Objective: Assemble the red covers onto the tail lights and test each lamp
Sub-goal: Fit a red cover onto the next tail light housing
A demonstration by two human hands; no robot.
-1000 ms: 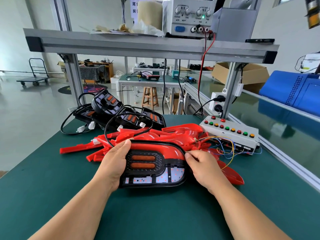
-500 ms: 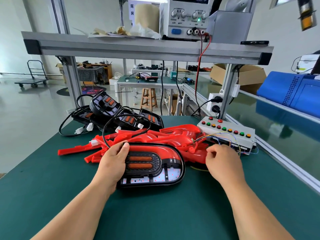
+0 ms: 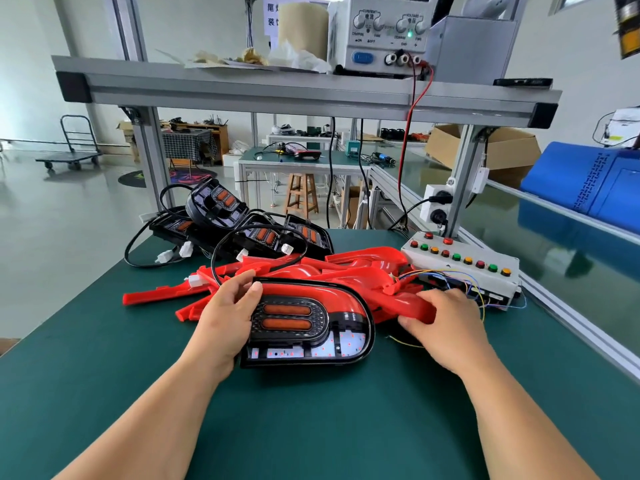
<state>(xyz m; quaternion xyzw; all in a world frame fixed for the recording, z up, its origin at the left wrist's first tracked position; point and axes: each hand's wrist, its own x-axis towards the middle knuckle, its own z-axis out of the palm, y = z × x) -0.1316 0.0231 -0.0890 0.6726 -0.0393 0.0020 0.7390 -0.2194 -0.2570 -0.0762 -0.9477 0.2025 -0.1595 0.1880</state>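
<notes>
A black tail light [image 3: 311, 323] with two orange strips and a lit white panel lies on the green bench in front of me. My left hand [image 3: 227, 318] grips its left end, thumb on top. Behind it sprawls a pile of red covers [image 3: 311, 268]. My right hand [image 3: 441, 327] holds one red cover [image 3: 412, 304] at the pile's right side, fingers curled under its edge. Several black tail lights with cables [image 3: 242, 226] are heaped at the back left.
A white test box with coloured buttons [image 3: 460, 263] and loose coloured wires sits at the right. A power supply [image 3: 381, 32] stands on the overhead shelf [image 3: 277, 90], its red lead hanging down. The bench's aluminium edge [image 3: 571, 323] runs along the right.
My right hand left the tail light's right end, swung out toward the test box wires, then came back and took hold of a red cover. My left hand stayed on the lamp.
</notes>
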